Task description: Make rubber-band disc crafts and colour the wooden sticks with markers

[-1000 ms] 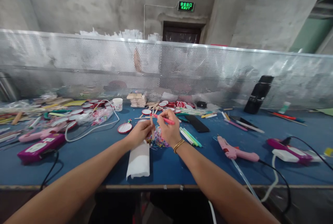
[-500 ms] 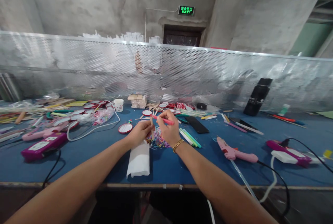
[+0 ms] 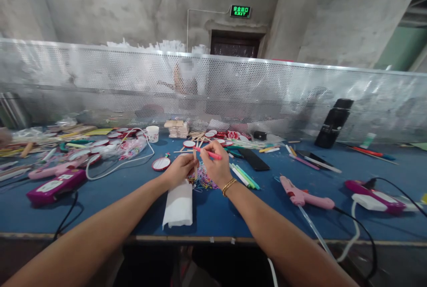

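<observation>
Between the fingers of my left hand [image 3: 182, 170] a flat wooden craft stick [image 3: 195, 168] stands nearly upright. My right hand [image 3: 216, 165] grips a pink-red marker pen [image 3: 212, 154], its tip at the upper end of the stick. Whether the tip touches the wood I cannot tell. Below my hands lies a tangle of colourful rubber bands [image 3: 207, 180], partly hidden by them. A folded white tissue [image 3: 178, 205] rests under my left wrist. Several green and white markers [image 3: 245, 176] lie right of my right hand.
A pink glue gun [image 3: 305, 196] with its cord lies at right, a purple box [image 3: 55, 188] at left. Behind are a paper cup [image 3: 152, 134], stacked wooden sticks [image 3: 178, 129], red-rimmed lids [image 3: 161, 164], a black phone [image 3: 255, 159] and a black bottle [image 3: 334, 123]. A perforated metal screen [image 3: 133, 87] bounds the table.
My hands hold the same stick and marker in almost the same place. The view has shifted slightly, and part of another person's hand now shows at the far left edge.
</observation>
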`<state>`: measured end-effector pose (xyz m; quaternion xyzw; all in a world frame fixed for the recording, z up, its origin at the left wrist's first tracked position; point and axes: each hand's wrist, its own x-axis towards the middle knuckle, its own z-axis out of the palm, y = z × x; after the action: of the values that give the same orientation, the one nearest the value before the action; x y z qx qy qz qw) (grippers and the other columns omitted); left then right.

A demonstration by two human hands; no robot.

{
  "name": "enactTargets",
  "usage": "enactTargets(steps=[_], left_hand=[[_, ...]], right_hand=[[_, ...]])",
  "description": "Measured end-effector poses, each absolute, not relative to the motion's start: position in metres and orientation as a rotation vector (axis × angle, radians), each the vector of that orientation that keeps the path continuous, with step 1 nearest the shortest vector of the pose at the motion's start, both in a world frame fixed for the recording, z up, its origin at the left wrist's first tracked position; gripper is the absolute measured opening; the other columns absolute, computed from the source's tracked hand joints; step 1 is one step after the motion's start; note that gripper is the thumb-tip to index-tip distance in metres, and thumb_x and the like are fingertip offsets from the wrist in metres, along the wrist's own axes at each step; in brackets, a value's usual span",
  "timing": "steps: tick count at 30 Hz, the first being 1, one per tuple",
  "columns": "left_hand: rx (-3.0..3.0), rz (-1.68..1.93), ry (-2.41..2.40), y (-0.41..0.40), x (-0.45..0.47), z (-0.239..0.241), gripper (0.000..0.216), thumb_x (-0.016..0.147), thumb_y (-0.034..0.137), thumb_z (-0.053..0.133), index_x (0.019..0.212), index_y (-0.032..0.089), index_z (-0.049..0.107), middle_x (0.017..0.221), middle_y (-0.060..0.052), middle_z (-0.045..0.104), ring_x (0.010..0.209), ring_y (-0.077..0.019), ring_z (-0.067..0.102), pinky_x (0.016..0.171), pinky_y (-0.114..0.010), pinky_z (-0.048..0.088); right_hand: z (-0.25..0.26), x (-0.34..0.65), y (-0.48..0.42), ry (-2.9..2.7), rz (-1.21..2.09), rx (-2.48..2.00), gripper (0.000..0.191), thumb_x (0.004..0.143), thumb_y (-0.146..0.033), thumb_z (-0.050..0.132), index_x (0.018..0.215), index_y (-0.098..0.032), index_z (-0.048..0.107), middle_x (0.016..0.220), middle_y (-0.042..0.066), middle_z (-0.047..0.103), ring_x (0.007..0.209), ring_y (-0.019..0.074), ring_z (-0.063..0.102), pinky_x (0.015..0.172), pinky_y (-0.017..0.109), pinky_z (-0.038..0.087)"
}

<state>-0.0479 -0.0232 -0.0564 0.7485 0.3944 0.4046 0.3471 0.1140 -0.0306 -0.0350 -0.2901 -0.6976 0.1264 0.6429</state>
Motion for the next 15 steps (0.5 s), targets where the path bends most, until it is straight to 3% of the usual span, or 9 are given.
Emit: enactTargets(steps=[15], left_hand=[[1.875, 1.078, 1.030, -0.0257, -0.0453, -0.0524, 0.046, 0.083, 0.062, 0.053, 0.069, 0.019, 0.043, 0.052, 0.006, 0.038, 0.045, -0.0076, 0.032, 0.044, -0.023, 0.023]], right_hand=[[-0.0359, 0.1143, -0.0287, -1.585, 0.257, -0.680, 0.013, 0.086, -0.026, 0.053, 0.073, -0.022, 0.051, 0.071, -0.001, 0.057, 0.069, 0.0157, 0.053, 0.066, 0.028, 0.042]])
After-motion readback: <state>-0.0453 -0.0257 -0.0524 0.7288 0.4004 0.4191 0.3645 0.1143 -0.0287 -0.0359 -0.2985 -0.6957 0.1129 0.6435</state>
